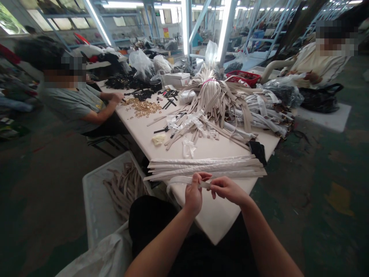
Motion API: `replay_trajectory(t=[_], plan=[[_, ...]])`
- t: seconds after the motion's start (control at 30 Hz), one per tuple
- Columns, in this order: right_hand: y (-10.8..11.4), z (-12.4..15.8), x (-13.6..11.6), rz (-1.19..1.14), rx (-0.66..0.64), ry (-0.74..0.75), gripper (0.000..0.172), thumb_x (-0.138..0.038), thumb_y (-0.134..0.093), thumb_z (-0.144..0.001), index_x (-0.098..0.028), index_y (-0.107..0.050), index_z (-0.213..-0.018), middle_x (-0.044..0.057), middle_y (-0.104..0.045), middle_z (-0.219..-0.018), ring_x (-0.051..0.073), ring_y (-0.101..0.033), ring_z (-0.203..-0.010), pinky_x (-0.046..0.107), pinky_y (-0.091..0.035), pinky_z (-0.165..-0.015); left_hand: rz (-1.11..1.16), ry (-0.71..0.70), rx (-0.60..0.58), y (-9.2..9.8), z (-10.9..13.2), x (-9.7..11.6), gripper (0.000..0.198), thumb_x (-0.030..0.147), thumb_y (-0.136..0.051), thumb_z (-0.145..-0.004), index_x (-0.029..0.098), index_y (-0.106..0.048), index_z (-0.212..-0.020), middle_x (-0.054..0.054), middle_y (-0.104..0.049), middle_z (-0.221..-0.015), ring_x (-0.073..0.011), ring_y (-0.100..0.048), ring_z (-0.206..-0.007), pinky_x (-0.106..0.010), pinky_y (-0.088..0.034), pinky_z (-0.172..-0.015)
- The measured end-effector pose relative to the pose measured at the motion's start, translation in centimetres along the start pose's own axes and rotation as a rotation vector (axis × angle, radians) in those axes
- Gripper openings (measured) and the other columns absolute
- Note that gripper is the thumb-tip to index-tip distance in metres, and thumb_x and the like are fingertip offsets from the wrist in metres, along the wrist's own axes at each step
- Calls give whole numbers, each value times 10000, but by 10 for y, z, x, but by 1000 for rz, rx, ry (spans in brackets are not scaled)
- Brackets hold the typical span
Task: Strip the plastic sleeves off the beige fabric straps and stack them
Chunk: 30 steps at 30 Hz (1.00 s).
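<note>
The left hand has its grip closed on a pale strap, and the grip of the right hand pinches the strap's right-hand portion between thumb and fingers. The strap is located over the near corner of the counter, just in front of a stack of strips, with its free length curving leftward. A black item lies by the stack's right end; a bin holding tan pieces stands left of the counter.
</note>
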State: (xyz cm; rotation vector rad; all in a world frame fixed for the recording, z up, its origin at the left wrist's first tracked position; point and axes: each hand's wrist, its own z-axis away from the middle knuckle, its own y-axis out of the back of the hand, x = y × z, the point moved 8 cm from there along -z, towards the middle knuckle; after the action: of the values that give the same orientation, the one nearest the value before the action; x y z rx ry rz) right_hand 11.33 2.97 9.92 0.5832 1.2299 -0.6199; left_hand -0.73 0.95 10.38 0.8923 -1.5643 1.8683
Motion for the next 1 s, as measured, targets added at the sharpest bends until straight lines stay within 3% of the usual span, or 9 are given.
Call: replay_trajectory(t=[0.13, 0.27, 0.4, 0.5, 0.57, 0.67, 0.8, 0.9, 1.0], plan=[[-14, -10, -7, -71, 11, 18, 452, -572, -581, -897, -141, -715, -895, 26, -626, -630, 88, -399, -460, 230, -288, -438, -5, 80, -4, -3, 4, -15, 394, 530, -537, -924, 193, -535, -719, -100, -684, -1029, -246, -649, -966, -353, -528, -779], [-25, -19, -11, -178, 58, 58, 427, -552, -598, -893, -140, -679, -971, -10, -537, -616, 92, -391, -516, 221, -290, -477, -3, 79, -5, -4, 3, -17, 364, 523, -557, -917, 193, -598, -769, -101, -683, -1108, -247, -639, -1039, -348, -521, -856], [-22, -20, -17, -197, 185, 119, 378, -528, -639, -870, -153, -650, -916, -7, -520, -714, 106, -397, -609, 229, -331, -549, 40, 61, -35, -6, 4, -11, 289, 421, -557, -947, 205, -642, -1119, -104, -644, -1256, -240, -577, -1194, -373, -431, -1032], [-8, -11, -21, -126, 178, 112, 373, -524, -650, -865, -160, -611, -791, -21, -467, -671, 108, -361, -605, 237, -304, -555, 130, 66, -21, 6, 9, 1, 368, 382, -572, -940, 182, -602, -1248, -134, -634, -1277, -261, -600, -1172, -427, -413, -1055], [13, 3, -20, -78, 172, 75, 376, -530, -645, -867, -168, -596, -778, -30, -431, -645, 108, -340, -592, 242, -278, -545, 202, 27, 90, 31, 13, 20, 341, 377, -572, -938, 170, -627, -1202, -128, -669, -1208, -259, -637, -1114, -429, -440, -1029], [58, 33, -13, 10, 174, -10, 383, -548, -653, -851, -174, -594, -797, -21, -444, -673, 116, -367, -616, 243, -299, -566, 258, -66, 301, 87, 18, 59, 232, 321, -590, -927, 172, -663, -1088, -80, -719, -1068, -215, -674, -1037, -373, -482, -986], [118, 70, 6, 112, 188, -175, 473, -638, -663, -787, -167, -624, -801, -1, -477, -696, 132, -416, -631, 248, -350, -575, 206, -170, 453, 157, 12, 106, 197, 296, -580, -926, 163, -662, -1046, -69, -735, -988, -204, -699, -961, -367, -524, -927], [153, 80, 17, 152, 194, -249, 514, -669, -693, -733, -160, -659, -793, 10, -505, -690, 135, -435, -618, 254, -361, -561, 116, -209, 504, 199, -3, 120, 186, 266, -582, -919, 165, -642, -1064, -79, -738, -984, -225, -704, -960, -399, -541, -885], [180, 77, 31, 182, 182, -286, 528, -676, -717, -703, -154, -682, -776, 1, -502, -643, 122, -419, -570, 253, -330, -523, 36, -205, 503, 229, -23, 118, 201, 294, -569, -929, 160, -623, -1069, -105, -735, -1013, -243, -706, -966, -416, -548, -852]])
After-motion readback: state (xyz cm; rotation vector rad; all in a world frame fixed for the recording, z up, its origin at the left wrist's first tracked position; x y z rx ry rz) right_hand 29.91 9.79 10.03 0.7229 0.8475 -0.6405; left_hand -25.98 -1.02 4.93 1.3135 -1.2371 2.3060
